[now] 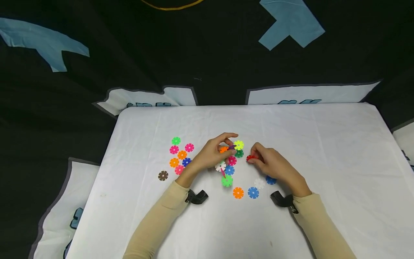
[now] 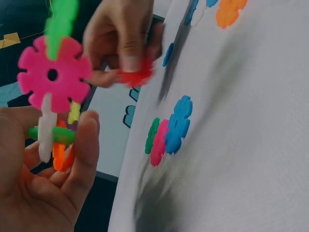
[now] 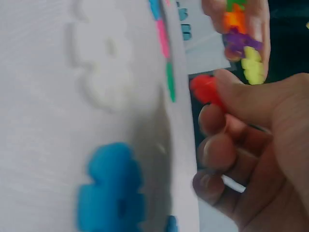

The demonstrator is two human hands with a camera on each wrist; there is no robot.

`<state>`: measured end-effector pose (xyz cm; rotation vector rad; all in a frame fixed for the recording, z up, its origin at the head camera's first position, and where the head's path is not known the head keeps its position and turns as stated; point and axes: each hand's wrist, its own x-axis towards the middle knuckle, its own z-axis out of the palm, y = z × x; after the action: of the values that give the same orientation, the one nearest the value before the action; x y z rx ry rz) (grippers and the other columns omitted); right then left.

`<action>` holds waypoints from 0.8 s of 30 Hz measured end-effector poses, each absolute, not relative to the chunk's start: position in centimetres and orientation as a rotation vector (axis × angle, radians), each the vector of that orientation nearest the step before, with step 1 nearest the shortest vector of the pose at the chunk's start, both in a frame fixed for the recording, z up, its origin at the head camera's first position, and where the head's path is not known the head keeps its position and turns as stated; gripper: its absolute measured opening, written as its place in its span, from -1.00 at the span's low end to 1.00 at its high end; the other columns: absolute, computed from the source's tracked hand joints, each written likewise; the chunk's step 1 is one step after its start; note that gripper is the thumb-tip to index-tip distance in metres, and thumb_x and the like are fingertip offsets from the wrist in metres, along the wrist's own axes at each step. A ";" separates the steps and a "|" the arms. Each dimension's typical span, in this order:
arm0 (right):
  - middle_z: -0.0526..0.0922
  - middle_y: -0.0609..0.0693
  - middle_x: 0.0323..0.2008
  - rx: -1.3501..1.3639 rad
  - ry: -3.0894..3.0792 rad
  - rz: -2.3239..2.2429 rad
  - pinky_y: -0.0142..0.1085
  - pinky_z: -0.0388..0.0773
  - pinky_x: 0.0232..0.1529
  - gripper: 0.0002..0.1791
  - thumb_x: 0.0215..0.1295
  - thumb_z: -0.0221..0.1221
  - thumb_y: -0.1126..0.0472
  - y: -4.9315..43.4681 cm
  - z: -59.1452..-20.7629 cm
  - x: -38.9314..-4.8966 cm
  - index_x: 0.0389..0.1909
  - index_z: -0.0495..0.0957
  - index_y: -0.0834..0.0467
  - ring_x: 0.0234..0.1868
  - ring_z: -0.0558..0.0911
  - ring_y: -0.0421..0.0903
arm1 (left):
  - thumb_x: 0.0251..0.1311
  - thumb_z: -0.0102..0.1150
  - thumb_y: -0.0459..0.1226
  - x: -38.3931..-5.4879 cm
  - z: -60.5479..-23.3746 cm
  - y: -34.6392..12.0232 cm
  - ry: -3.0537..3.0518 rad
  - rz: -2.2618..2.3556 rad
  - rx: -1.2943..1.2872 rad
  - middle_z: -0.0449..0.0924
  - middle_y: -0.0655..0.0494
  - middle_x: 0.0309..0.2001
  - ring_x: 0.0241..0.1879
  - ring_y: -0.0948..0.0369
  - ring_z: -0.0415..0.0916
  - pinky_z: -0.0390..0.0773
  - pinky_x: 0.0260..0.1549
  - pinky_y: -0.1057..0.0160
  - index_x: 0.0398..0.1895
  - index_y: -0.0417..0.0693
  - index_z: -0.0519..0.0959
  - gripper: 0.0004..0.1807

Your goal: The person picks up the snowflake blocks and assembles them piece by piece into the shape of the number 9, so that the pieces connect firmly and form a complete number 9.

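My left hand (image 1: 207, 155) pinches a cluster (image 2: 67, 83) of interlocked discs, pink, white, orange, purple, yellow and green, above the table (image 1: 333, 151). My right hand (image 1: 276, 167) pinches a red disc (image 1: 250, 158), near but not yet joined. Loose discs (image 1: 182, 155) remain, left and between my arms.

This looks like a staged recording spot, though whether in a lab, a studio or elsewhere cannot be told. Black cloth (image 1: 223, 46) with blue shapes (image 1: 291, 23) spreads beyond a white table (image 1: 336, 151), and wrist mounts (image 1: 198, 197) are worn over it.
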<state>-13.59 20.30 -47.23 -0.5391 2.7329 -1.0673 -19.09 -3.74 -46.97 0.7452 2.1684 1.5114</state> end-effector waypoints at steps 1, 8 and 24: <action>0.46 -0.09 -0.56 -0.527 2.739 -1.108 -0.42 0.37 -0.49 -0.73 0.25 0.31 0.24 20.4 -47.1 -13.6 -0.18 0.40 0.11 -0.55 0.39 -0.18 | 0.30 0.22 -0.29 -19.1 -47.0 -3.7 2.173 1.501 0.768 0.53 -0.05 -0.09 -0.65 0.21 0.50 0.54 -0.52 0.38 0.32 -0.07 0.40 -0.48; 0.43 -0.04 -0.54 -0.581 2.822 -1.262 -0.44 0.35 -0.53 -0.66 0.19 0.30 0.42 20.5 -46.5 -13.6 -0.13 0.37 0.16 -0.53 0.36 -0.16 | 0.29 0.23 -0.27 -18.9 -47.1 -3.7 2.232 1.438 0.826 0.58 0.04 -0.07 -0.61 0.21 0.51 0.59 -0.47 0.33 0.24 -0.06 0.51 -0.56; 0.63 -0.04 -0.46 -0.710 2.997 -1.250 -0.43 0.47 -0.49 -0.64 0.10 0.36 0.43 19.4 -46.7 -13.3 -0.10 0.48 0.21 -0.53 0.43 -0.24 | 0.22 0.33 -0.18 -18.5 -46.8 -3.3 2.293 1.465 0.782 0.65 0.08 -0.07 -0.45 0.21 0.56 0.58 -0.36 0.35 0.11 -0.01 0.61 -0.61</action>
<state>-13.29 19.39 -46.74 -0.7101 2.9968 -1.2497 -18.53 -3.33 -46.79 0.7823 2.2930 1.4652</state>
